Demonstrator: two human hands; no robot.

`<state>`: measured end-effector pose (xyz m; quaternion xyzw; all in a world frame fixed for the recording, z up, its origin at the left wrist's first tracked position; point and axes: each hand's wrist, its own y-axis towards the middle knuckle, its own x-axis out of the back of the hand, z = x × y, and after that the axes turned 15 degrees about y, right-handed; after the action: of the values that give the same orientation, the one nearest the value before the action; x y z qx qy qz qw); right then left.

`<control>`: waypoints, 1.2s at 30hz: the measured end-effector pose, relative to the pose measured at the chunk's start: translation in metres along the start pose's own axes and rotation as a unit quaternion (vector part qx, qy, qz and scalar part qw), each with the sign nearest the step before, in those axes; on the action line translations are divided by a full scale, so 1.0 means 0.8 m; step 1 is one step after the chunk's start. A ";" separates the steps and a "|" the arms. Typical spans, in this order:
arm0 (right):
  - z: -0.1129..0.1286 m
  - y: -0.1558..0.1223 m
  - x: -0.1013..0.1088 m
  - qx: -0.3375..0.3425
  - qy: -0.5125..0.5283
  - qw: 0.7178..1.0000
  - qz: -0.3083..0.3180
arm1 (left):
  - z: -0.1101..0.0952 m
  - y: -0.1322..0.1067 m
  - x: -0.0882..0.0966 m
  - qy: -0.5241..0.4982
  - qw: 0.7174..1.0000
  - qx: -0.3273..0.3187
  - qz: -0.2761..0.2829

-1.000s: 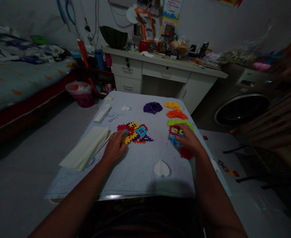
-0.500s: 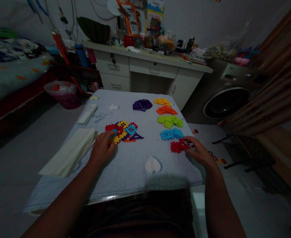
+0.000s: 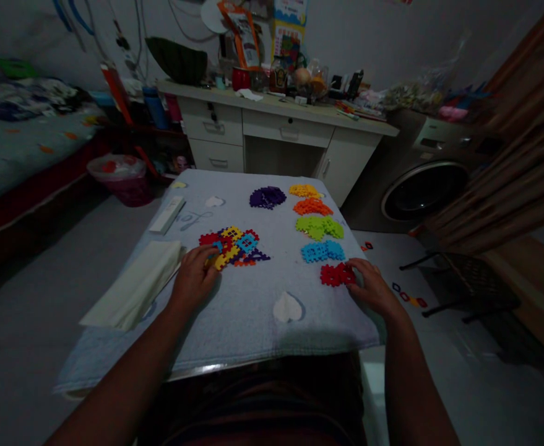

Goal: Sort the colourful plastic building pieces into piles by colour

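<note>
My left hand (image 3: 194, 276) lies at the left edge of a mixed pile of interlocking plastic building pieces (image 3: 229, 244). Its fingers reach forward over the pieces, thumb apart, with the tips against yellow and blue ones. At the right, my right hand (image 3: 369, 285) has thumb and fingers on the edge of a red building piece (image 3: 346, 274), which lies flat against another red one. Sorted by colour behind it are blue pieces (image 3: 322, 251), green pieces (image 3: 320, 227), orange pieces (image 3: 312, 207) and yellow pieces (image 3: 304, 191). Purple pieces (image 3: 267, 197) form a heap farther left.
A pale cloth (image 3: 248, 328) with heart patterns covers the table. Folded paper (image 3: 135, 285) and a long white box (image 3: 167, 215) lie along its left side. Beyond stand a cluttered desk (image 3: 272, 102) and a washing machine (image 3: 420, 173). A stool (image 3: 471, 282) is at the right.
The red piece at my right hand was tilted and now lies flat on the red group. My left hand stays at the mixed pile. The view has shifted slightly.
</note>
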<state>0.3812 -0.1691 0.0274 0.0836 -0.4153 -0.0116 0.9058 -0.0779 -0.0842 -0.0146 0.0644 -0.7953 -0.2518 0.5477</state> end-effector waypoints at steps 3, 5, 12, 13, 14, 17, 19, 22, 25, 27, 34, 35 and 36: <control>0.021 0.014 -0.001 0.010 -0.003 1.000 -0.005 | -0.001 0.000 0.000 -0.002 1.000 0.005 0.001; 0.046 0.028 -0.010 0.037 0.003 0.999 0.001 | -0.002 0.000 0.000 -0.005 1.000 0.009 0.004; 0.154 0.096 -0.103 0.130 0.038 0.981 0.137 | -0.003 0.000 0.002 -0.017 1.000 0.008 0.007; 0.163 0.105 -0.119 0.137 0.032 0.978 0.153 | -0.003 0.000 0.003 -0.018 1.000 0.013 0.004; 0.168 0.114 -0.134 0.142 0.024 0.977 0.159 | -0.004 -0.001 0.004 -0.018 1.000 0.019 0.003; 0.170 0.132 -0.171 0.138 0.010 0.979 0.148 | -0.005 -0.001 0.006 -0.018 0.999 0.032 0.006; 0.164 0.137 -0.185 0.130 0.026 0.983 0.128 | -0.005 -0.001 0.008 -0.021 0.999 0.034 0.012; 0.154 0.139 -0.193 0.133 0.068 0.982 0.116 | -0.005 0.000 0.007 -0.028 0.999 0.042 0.017; 0.149 0.141 -0.189 0.124 0.121 0.979 0.107 | -0.004 0.003 0.005 -0.046 0.997 0.059 0.014; 0.147 0.145 -0.185 0.105 0.158 0.977 0.095 | -0.004 0.005 0.004 -0.056 0.996 0.069 0.008; 0.148 0.183 -0.177 0.057 0.232 0.969 0.069 | -0.004 0.005 0.002 -0.054 0.995 0.080 0.013; 0.148 0.192 -0.179 0.048 0.245 0.966 0.067 | -0.004 0.005 0.001 -0.055 0.995 0.081 0.010; 0.149 0.203 -0.181 0.035 0.259 0.963 0.061 | -0.004 0.005 0.000 -0.057 0.995 0.080 0.008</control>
<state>0.1885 -0.0130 0.0212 0.0905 -0.1709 0.0800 0.9779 -0.0747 -0.0818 -0.0116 0.0873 -0.8435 -0.1862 0.4962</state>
